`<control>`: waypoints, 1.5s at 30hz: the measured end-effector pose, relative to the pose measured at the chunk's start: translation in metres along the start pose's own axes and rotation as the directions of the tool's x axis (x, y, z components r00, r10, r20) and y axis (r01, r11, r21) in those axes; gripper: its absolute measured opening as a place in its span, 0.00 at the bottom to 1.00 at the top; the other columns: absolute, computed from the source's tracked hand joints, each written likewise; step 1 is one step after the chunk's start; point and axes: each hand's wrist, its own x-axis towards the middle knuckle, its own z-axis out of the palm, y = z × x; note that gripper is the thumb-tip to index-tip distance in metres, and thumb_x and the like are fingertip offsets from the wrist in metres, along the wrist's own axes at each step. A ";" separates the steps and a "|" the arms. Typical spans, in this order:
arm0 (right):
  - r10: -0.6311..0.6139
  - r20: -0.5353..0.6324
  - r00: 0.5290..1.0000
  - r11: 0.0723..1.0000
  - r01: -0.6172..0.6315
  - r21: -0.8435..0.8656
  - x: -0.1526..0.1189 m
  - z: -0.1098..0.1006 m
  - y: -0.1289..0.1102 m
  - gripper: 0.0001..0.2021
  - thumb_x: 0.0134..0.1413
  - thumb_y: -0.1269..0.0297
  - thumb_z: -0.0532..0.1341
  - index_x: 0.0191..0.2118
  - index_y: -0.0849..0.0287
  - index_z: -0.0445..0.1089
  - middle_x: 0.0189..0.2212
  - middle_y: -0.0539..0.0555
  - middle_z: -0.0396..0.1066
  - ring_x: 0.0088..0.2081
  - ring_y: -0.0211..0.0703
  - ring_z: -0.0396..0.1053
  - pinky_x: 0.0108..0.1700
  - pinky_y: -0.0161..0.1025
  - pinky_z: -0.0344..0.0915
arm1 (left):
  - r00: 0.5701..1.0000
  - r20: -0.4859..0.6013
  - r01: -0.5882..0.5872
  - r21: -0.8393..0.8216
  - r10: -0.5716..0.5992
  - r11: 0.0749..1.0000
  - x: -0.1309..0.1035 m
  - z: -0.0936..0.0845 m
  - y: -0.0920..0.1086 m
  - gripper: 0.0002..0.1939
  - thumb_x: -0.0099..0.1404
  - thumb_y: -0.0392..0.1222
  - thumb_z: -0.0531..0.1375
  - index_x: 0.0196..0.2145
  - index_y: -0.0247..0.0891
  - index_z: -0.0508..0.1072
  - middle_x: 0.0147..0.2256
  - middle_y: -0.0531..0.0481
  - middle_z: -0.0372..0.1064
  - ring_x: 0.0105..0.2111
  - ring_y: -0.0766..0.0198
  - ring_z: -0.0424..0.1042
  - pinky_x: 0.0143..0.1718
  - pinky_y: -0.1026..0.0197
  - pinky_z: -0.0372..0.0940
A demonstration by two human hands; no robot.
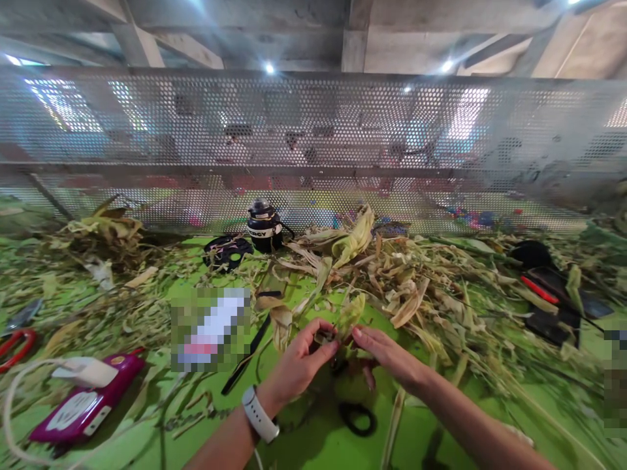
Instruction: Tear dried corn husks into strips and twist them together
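Note:
My left hand (304, 358), with a white-banded watch (259, 414) on the wrist, is closed, thumb and forefinger pinching the lower end of a yellow-green dried husk leaf (353, 312). From the other side my right hand (389, 358) meets the same leaf, its fingertips together at the edge; its lower fingers hang below, partly in shadow. Just what lies between the fingertips is too small to make out. Beneath both hands a black ring-shaped thing (357, 418) rests on the green tabletop (313, 437).
Dried husks (406, 281) are heaped ahead and right, against a perforated metal screen (313, 137). A dark bottle (264, 228) stands by it. Left lie a purple power strip (93, 398) with a white charger, red-handled scissors (19, 346) and a blurred-out object (210, 333). People (294, 150) show beyond the screen.

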 end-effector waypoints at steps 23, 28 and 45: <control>-0.466 0.088 0.881 0.415 0.305 -0.857 -0.006 0.020 0.018 0.06 0.57 0.67 0.55 0.29 0.59 0.66 0.24 0.48 0.66 0.25 0.35 0.62 0.28 0.32 0.54 | 0.998 -0.033 -0.042 0.112 0.046 0.993 0.008 -0.004 -0.012 0.14 0.56 0.48 0.61 0.36 0.37 0.67 0.29 0.53 0.66 0.31 0.64 0.65 0.34 0.62 0.61; -0.498 0.169 0.851 0.109 0.255 -0.961 -0.010 0.018 0.013 0.10 0.60 0.68 0.52 0.32 0.59 0.69 0.24 0.50 0.69 0.23 0.35 0.63 0.27 0.33 0.56 | 0.973 -0.078 -0.143 0.532 0.217 0.834 0.007 -0.007 -0.013 0.13 0.63 0.48 0.55 0.39 0.37 0.69 0.31 0.50 0.69 0.31 0.62 0.66 0.35 0.62 0.60; -0.526 -0.089 0.846 0.652 0.334 -0.681 -0.007 0.006 -0.005 0.07 0.58 0.62 0.58 0.32 0.58 0.69 0.45 0.59 0.68 0.44 0.46 0.69 0.43 0.41 0.67 | 0.978 0.186 -0.131 0.223 0.089 0.966 -0.004 -0.004 0.005 0.08 0.57 0.45 0.61 0.27 0.37 0.70 0.25 0.52 0.63 0.28 0.65 0.59 0.30 0.63 0.56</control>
